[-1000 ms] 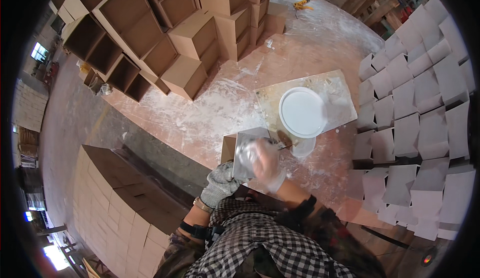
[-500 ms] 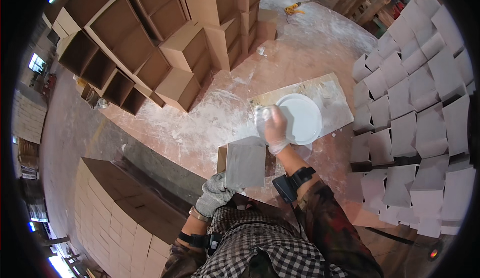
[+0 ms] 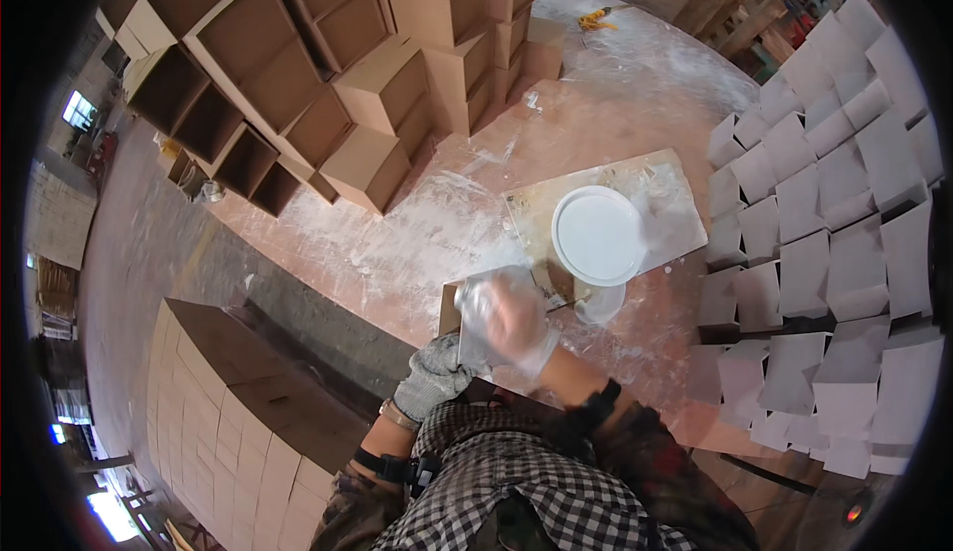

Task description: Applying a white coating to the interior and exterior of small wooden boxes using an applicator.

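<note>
Right hand, in a white-coated glove: flat on a square panel, grip blurred, cannot tell. Left hand, grey glove: gripping the panel's lower edge. Beyond: white bucket on a dusty board; white panels on the floor at right.

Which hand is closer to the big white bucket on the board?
The right. The right hand, in a thin whitish glove, is over the flat panel just beside the white bucket. The left hand, in a grey glove, grips the panel's near edge, farther from it.
</note>
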`<action>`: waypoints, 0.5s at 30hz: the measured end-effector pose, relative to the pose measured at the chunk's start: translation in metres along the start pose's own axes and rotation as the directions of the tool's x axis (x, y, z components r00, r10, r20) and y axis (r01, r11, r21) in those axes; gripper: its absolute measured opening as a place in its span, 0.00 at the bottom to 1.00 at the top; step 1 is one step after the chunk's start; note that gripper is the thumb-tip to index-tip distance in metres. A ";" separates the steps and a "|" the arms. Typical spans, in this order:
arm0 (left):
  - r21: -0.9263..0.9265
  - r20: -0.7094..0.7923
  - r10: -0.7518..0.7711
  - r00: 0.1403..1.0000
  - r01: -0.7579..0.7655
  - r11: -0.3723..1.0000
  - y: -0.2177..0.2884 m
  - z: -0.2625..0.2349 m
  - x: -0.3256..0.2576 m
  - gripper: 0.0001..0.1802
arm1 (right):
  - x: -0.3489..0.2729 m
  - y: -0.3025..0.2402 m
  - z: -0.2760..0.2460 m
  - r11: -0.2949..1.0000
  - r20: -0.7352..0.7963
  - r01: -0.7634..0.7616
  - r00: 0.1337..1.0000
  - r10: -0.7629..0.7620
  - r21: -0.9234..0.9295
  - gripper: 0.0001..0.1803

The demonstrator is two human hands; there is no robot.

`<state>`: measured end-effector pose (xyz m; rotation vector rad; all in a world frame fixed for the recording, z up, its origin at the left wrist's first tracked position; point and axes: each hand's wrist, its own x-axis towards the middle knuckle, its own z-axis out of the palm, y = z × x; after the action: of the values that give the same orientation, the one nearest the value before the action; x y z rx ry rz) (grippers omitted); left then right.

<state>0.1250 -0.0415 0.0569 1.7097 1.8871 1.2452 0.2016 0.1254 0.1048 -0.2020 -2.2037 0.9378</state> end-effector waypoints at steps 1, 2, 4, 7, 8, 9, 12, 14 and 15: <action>-0.036 0.030 -0.051 0.998 0.052 0.998 0.000 0.001 0.001 0.11 | 0.013 0.011 0.001 0.997 -0.024 -0.075 0.997 0.075 0.002 0.04; -0.070 0.060 -0.101 0.993 0.105 0.992 0.000 0.004 0.002 0.10 | 0.029 0.023 -0.001 0.993 -0.056 -0.114 0.992 0.113 -0.020 0.04; -0.066 0.093 -0.157 0.983 0.163 0.984 0.018 0.007 0.012 0.15 | 0.036 0.038 -0.008 0.987 -0.091 -0.154 0.985 0.149 -0.054 0.05; 0.124 0.161 -0.216 0.963 0.198 0.972 0.020 0.005 0.016 0.17 | 0.020 0.025 -0.003 0.986 -0.119 -0.145 0.984 0.136 -0.076 0.04; 0.083 0.096 -0.184 0.978 0.176 0.981 0.016 0.008 0.011 0.13 | 0.000 0.008 -0.001 0.996 -0.025 -0.088 0.996 0.087 -0.018 0.04; 0.045 0.031 -0.159 0.987 0.158 0.986 0.015 0.012 0.002 0.09 | -0.019 -0.010 0.000 0.998 0.069 -0.040 0.997 0.036 0.052 0.05; 0.199 -0.139 -0.086 0.987 0.113 0.974 -0.035 0.053 -0.031 0.11 | -0.026 -0.052 -0.006 0.972 0.055 0.025 0.998 -0.039 0.233 0.06; 0.267 -0.198 -0.030 0.980 0.083 0.960 -0.029 0.051 -0.022 0.12 | -0.014 -0.023 0.002 0.991 0.033 -0.046 0.999 0.042 0.127 0.06; 0.172 -0.051 -0.133 0.990 0.140 0.975 0.008 0.028 0.005 0.13 | -0.002 -0.001 0.001 0.992 -0.003 -0.127 0.992 0.127 0.010 0.06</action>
<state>0.1491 -0.0264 0.0479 1.6160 2.1545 1.0964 0.2020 0.1236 0.1035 -0.3427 -2.2030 1.0155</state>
